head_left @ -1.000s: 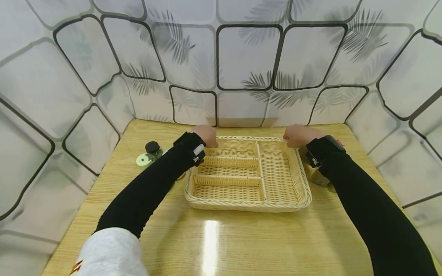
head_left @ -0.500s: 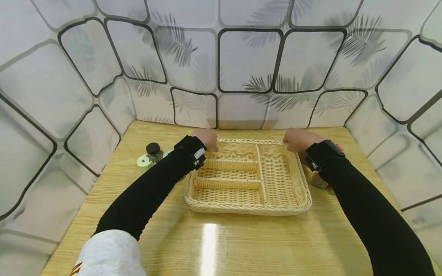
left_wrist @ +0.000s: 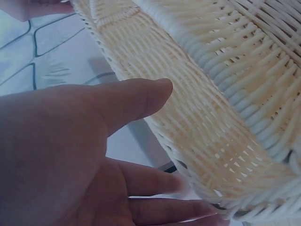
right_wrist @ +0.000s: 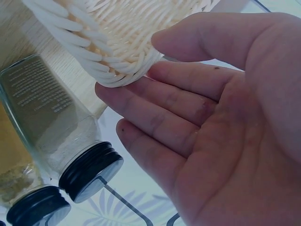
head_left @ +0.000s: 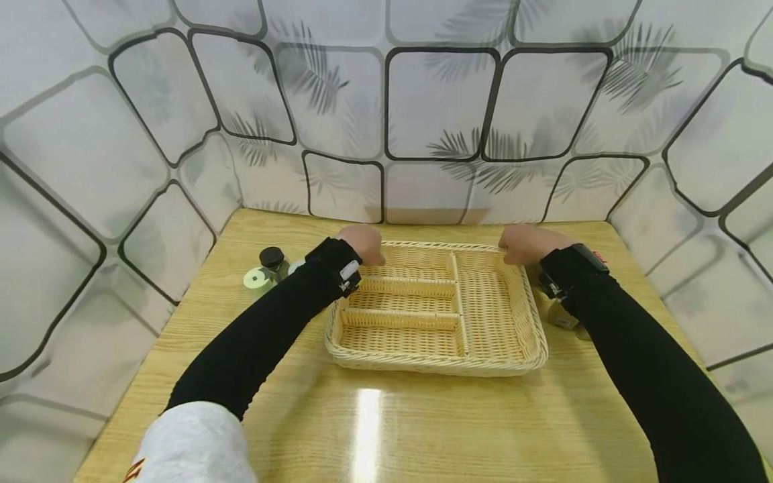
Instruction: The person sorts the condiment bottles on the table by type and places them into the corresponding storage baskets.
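Observation:
A pale woven wicker basket (head_left: 492,302) with divided compartments and nothing in them sits on the wooden table. My left hand (head_left: 364,244) holds its far rim near the left corner. In the left wrist view, the thumb of that hand (left_wrist: 84,136) lies over the inner wall while the fingers are at the outer side. At the far right corner, my right hand (head_left: 527,244) pinches the rim. The right wrist view shows this hand's thumb (right_wrist: 202,37) on the inside and its fingers (right_wrist: 160,113) beneath the outer edge.
Left of the basket stand a black-capped jar (head_left: 273,260) and a container with a pale green lid (head_left: 257,278), partly behind the left sleeve. Black-capped glass bottles (right_wrist: 51,108) are close by the basket's right side. A patterned cloth wall (head_left: 435,100) rises behind the table.

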The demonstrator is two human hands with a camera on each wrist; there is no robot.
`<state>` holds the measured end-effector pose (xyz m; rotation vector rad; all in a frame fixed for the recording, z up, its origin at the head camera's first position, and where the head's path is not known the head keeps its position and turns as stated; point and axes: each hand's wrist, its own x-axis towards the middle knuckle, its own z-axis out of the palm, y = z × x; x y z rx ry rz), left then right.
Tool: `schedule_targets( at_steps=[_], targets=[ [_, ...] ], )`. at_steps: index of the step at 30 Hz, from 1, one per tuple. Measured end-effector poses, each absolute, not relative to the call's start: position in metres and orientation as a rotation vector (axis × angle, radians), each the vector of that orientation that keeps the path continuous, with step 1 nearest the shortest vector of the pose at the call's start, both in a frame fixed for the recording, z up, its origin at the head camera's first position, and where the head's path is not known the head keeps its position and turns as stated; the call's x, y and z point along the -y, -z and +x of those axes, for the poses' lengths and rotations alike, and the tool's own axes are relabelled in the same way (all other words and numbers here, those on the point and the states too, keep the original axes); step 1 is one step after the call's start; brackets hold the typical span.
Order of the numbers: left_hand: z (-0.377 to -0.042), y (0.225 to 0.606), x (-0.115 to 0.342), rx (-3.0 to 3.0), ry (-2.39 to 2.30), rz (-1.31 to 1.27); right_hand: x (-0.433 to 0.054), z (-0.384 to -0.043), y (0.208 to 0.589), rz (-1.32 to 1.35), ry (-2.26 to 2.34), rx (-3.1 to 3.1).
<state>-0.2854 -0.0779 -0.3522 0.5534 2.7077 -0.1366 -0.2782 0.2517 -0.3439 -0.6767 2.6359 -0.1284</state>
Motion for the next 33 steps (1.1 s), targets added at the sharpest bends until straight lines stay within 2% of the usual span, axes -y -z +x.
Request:
schedule_targets(
  at_steps=[15, 33],
  targets=[
    [-0.252, 0.335, 0.082, -2.833, -0.115, 0.728, -0.256, -0.277, 0.351, -0.684, 0.134, -2.701],
    [-0.222, 0.344, 0.098, -2.959, -0.228, 0.645, -0.258, -0.260, 0.363, -0.727, 0.057, -2.938]
  ],
)
